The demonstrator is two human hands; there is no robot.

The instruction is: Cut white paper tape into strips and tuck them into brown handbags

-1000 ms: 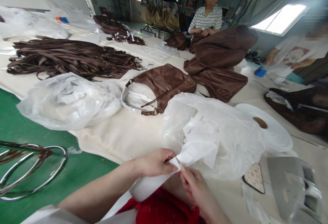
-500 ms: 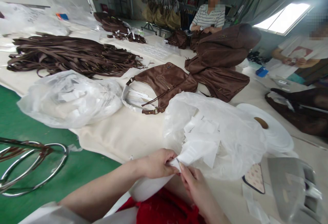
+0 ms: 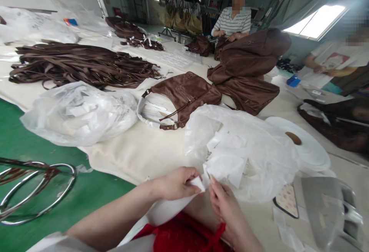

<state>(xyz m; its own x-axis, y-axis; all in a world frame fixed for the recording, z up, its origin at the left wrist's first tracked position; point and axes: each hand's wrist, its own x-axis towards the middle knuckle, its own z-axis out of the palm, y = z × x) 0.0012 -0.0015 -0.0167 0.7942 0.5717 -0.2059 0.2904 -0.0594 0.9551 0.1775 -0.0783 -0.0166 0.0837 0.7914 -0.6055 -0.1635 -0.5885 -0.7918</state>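
The right hand (image 3: 223,202), its fingertips together on something unclear, is now sitting farther from the left hand (image 3: 179,183), which is pinching a long white strip (image 3: 167,210) before a crumpled translucent plastic bag (image 3: 268,163) holding white rectangular pieces (image 3: 227,160).

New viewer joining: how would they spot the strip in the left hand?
By the cream table, find the wearer's left hand. It pinches the white strip, a long band trailing toward the body, unlike the short loose pieces ahead.
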